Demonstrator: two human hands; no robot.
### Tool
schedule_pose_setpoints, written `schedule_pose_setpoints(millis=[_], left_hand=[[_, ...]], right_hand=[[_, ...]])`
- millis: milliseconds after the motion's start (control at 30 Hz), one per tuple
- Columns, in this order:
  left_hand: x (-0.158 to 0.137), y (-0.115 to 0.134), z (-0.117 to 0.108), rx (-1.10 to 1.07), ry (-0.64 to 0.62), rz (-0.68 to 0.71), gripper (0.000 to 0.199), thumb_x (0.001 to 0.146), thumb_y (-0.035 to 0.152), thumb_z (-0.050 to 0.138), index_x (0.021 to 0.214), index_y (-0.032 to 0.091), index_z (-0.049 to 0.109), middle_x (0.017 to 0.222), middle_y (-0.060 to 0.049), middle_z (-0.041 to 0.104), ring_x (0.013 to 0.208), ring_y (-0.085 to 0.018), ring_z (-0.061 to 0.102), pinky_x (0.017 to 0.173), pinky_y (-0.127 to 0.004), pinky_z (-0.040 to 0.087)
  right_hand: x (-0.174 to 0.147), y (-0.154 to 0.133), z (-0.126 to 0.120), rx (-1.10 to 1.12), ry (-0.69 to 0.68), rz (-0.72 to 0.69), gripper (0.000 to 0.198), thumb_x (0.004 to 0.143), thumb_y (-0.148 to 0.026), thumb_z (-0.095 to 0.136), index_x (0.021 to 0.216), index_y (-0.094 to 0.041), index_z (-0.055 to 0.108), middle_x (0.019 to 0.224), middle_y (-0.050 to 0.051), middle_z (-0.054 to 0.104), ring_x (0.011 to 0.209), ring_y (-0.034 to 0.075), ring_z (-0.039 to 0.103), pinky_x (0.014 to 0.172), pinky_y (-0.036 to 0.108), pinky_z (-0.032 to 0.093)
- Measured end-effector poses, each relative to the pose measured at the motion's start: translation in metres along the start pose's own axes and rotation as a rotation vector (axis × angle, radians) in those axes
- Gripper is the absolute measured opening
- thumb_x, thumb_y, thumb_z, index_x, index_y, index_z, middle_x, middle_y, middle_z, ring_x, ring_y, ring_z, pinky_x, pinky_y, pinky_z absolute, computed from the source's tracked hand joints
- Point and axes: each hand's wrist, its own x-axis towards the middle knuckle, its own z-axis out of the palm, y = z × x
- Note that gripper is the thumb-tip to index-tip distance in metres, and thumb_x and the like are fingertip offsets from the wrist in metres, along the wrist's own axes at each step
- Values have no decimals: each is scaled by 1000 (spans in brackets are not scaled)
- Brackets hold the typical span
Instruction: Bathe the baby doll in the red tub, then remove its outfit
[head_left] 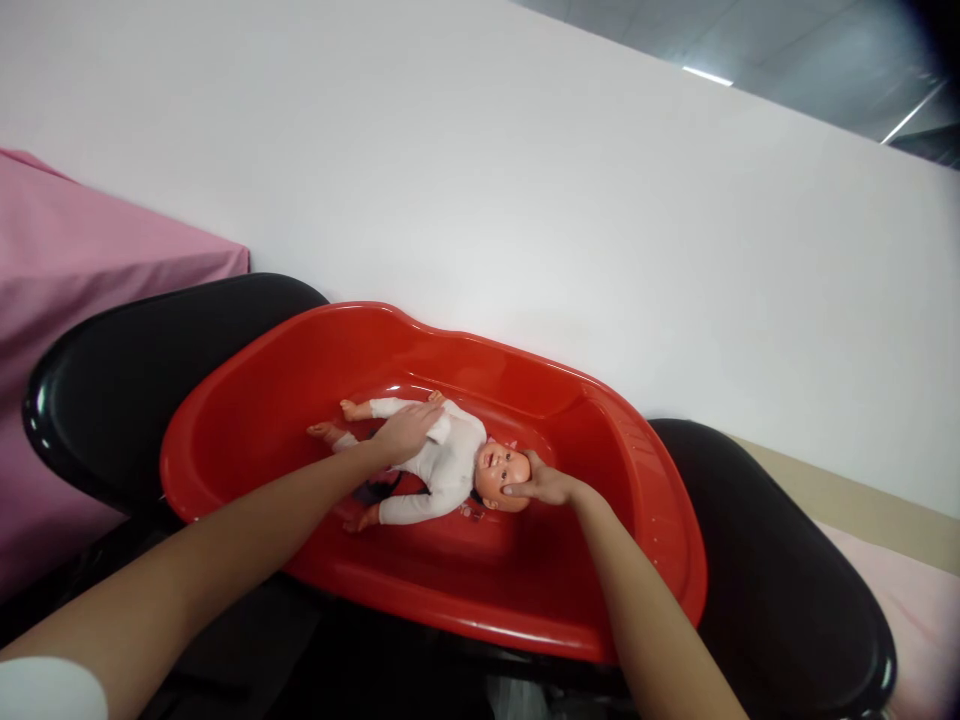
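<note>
A baby doll [454,465] in a white long-sleeved outfit lies on its back inside a red baby bathtub [480,350]. Its head points right and its bare feet point left. My right hand [546,484] cups the top of the doll's head, thumb on the forehead and fingers behind. Over the doll's belly lies my left hand [405,432], its fingers curled round a small white cloth [439,429]; part of the cloth is hidden by the hand. A dark patch shows beneath the doll, too covered to make out.
Black rounded surfaces stick out past the tub at left [172,350] and right [780,570]. Pink fabric [112,250] drapes at the left. Behind the tub rises a white wall panel [525,180]. A pale pink surface [907,600] lies at the lower right.
</note>
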Motion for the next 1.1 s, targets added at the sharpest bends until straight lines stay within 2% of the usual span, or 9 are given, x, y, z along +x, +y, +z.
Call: schedule_pose_setpoints(millis=[67, 133, 233, 333, 533, 667, 867, 967, 1100], left_hand=[[-1, 14, 0, -40, -47, 169, 61, 94, 12, 45, 155, 13, 50, 164, -13, 48, 152, -27, 44, 128, -43, 31], [-6, 22, 6, -68, -118, 254, 67, 91, 13, 49, 158, 15, 46, 168, -11, 43, 156, -27, 37, 130, -45, 27], [-13, 21, 19, -85, -160, 254, 74, 90, 15, 48, 163, 19, 39, 171, -8, 37, 159, -26, 32, 131, -44, 24], [-16, 11, 28, -73, -128, 223, 75, 92, 16, 44, 166, 25, 35, 172, -4, 35, 160, -22, 30, 130, -39, 23], [-12, -9, 40, -89, -116, 196, 71, 97, 20, 37, 168, 23, 32, 174, -4, 32, 162, -20, 25, 132, -36, 17], [-10, -18, 42, -85, -98, 85, 66, 100, 24, 34, 167, 18, 34, 171, -9, 37, 160, -26, 29, 132, -43, 18], [-10, -25, 30, -80, -144, -187, 65, 102, 25, 32, 166, 15, 36, 171, -12, 37, 160, -30, 29, 131, -49, 23], [-11, -32, 25, -15, -192, -306, 65, 102, 23, 29, 166, 11, 33, 173, -13, 31, 160, -31, 28, 131, -51, 23], [-14, -41, 23, 108, -192, -409, 64, 101, 17, 31, 164, 6, 33, 171, -17, 34, 159, -35, 30, 129, -58, 23]], right_hand=[[-1, -1, 0, -26, 7, 0, 118, 60, -62, 93, 152, -18, 34, 144, 17, 61, 135, 32, 60, 115, 44, 48], [-2, -2, 0, -36, 14, 3, 115, 61, -61, 93, 152, -20, 36, 143, 16, 62, 134, 33, 61, 115, 46, 48], [-1, -1, -1, -19, 10, 3, 111, 62, -60, 93, 150, -22, 38, 142, 15, 64, 131, 32, 63, 113, 45, 50], [0, 1, 0, 9, -7, -14, 113, 62, -61, 92, 150, -19, 36, 142, 17, 63, 131, 32, 63, 112, 44, 50], [-4, -1, 0, -3, 16, -22, 116, 63, -62, 91, 151, -14, 34, 144, 21, 61, 130, 33, 63, 111, 45, 51], [-6, -4, -2, -73, -6, -1, 118, 69, -61, 88, 158, -14, 26, 148, 21, 59, 133, 31, 61, 113, 42, 49], [-4, -1, -3, -92, 0, 0, 116, 68, -59, 90, 156, -12, 29, 145, 22, 61, 130, 30, 64, 112, 41, 50], [-4, -1, -3, -63, -8, -5, 118, 67, -58, 91, 156, -13, 29, 144, 21, 62, 132, 30, 63, 113, 40, 50], [-6, -4, -2, -48, -3, 9, 117, 68, -57, 90, 157, -15, 27, 145, 19, 61, 131, 30, 63, 113, 41, 50]])
